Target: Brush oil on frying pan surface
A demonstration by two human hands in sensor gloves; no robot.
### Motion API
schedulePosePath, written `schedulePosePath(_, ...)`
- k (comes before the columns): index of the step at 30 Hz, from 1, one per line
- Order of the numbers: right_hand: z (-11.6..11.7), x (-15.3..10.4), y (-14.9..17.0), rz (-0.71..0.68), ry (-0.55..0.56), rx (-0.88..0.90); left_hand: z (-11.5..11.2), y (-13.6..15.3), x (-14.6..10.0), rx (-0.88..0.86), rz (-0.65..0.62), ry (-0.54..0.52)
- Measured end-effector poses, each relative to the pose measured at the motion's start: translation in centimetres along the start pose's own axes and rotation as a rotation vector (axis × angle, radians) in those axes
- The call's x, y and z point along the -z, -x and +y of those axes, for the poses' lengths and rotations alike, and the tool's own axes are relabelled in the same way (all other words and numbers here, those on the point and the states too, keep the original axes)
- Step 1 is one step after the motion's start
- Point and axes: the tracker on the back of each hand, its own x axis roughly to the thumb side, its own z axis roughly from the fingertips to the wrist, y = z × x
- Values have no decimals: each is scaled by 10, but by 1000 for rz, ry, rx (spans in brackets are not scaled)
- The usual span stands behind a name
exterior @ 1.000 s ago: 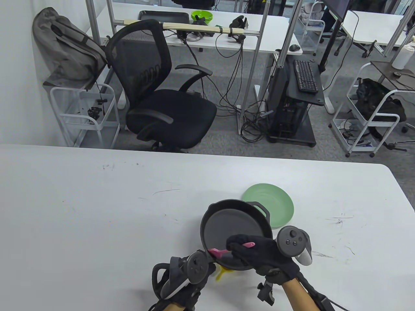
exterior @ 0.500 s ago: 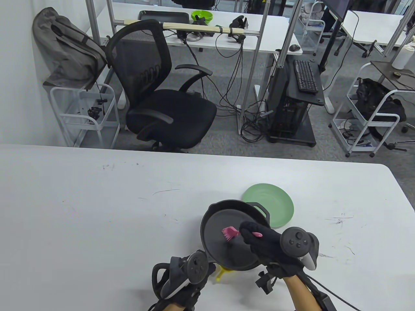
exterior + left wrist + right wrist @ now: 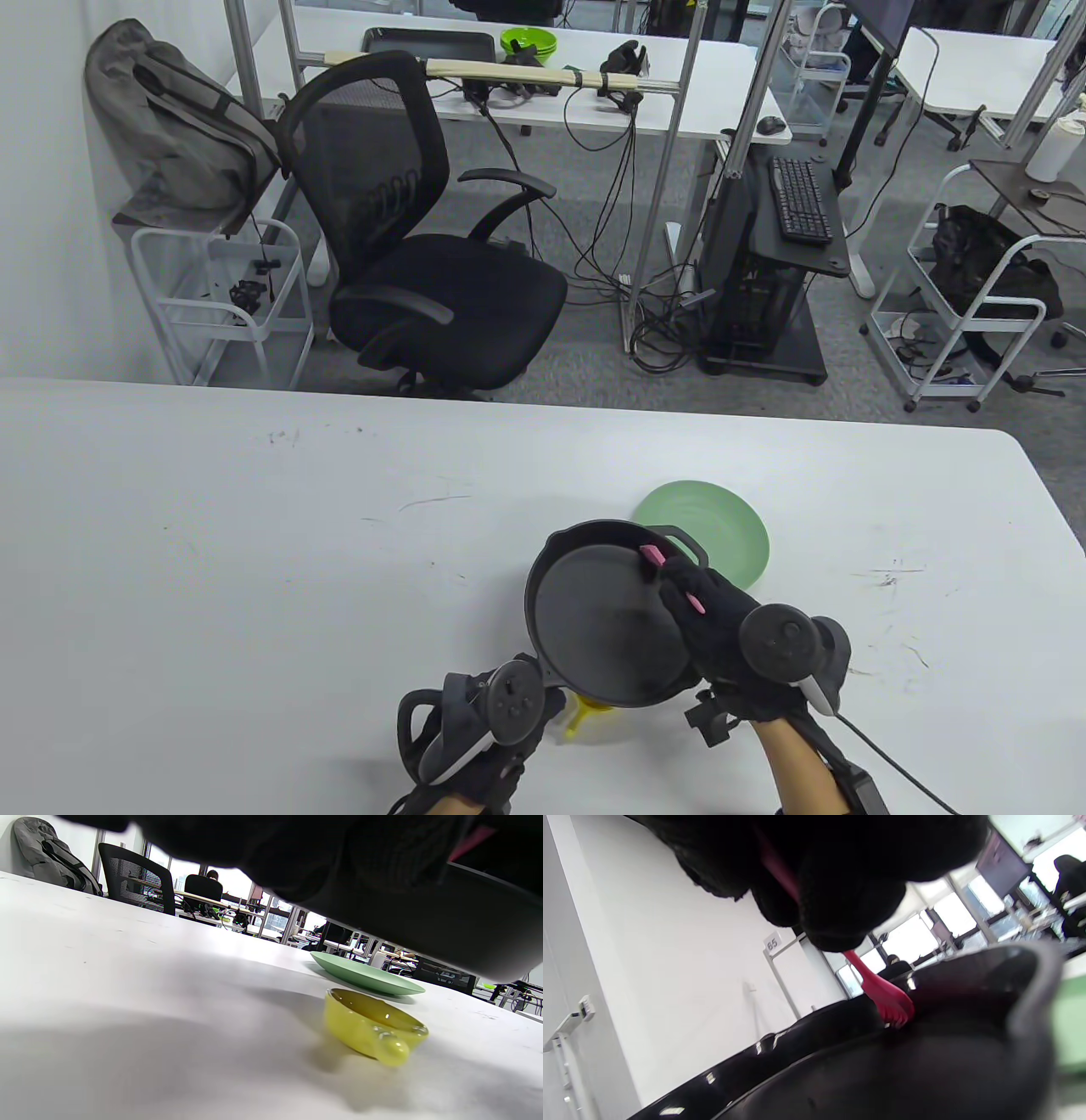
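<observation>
Right hand (image 3: 721,615) gripped the pink brush (image 3: 888,1001), bristles touching the frying pan (image 3: 594,628) near its far rim. Left hand (image 3: 488,722) held the pan's handle above a yellow dish (image 3: 373,1024); green plate (image 3: 730,535) sat just behind.

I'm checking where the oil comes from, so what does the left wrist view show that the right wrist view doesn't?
Only the left wrist view shows the yellow dish on the table, under the lifted frying pan, with the green plate beyond. Only the right wrist view shows the pink brush bristles touching the pan's inside near its wall, gripped by the right hand. Both show the pan's dark body.
</observation>
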Motion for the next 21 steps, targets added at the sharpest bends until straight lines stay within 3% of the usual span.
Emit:
schedulePosePath(2,6,1,-2,-1,-100,124,0,0,0,-6,-4,3)
schedulePosePath(6,13,2,-13,-57,-191,243,-1,0,0,10,0,6)
schedulePosePath(14,26,0,-34,-146,-387,373,-1,0,0,13,4,16)
schedulePosePath(17,24,0,-35,-148,-407,481,-1,0,0,6,5,17)
schedulePosePath(21,21,-1,-33,-97,-352,610,-1,1,0,4,8,18)
